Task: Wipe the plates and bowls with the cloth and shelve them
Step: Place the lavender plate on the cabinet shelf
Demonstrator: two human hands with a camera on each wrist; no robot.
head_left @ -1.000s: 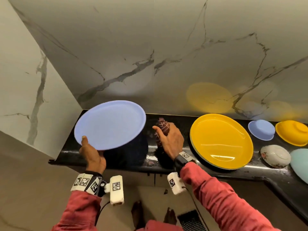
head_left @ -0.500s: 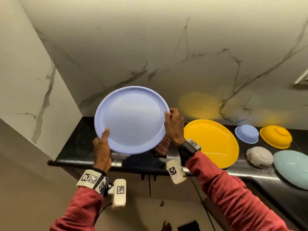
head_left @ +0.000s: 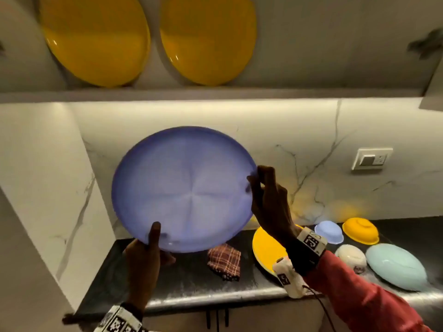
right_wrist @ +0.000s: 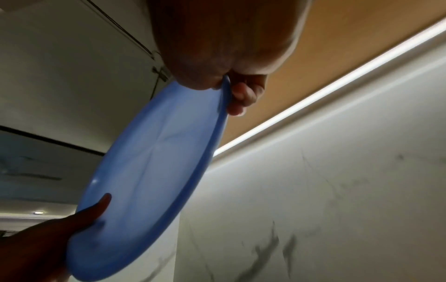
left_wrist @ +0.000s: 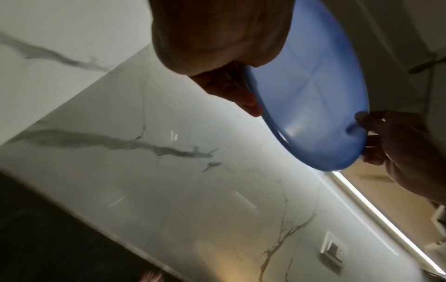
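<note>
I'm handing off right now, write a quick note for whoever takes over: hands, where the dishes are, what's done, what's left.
Left hand grips the blue plate at its bottom rim, thumb on the face; right hand pinches the right rim. The plate is held upright in the air, below the shelf.
Done: two yellow plates stand on the shelf.
The cloth lies folded on the counter.
Left: shelve the blue plate, then wipe and shelve the yellow plate, blue bowl, yellow bowl, white bowl and pale green plate.
</note>
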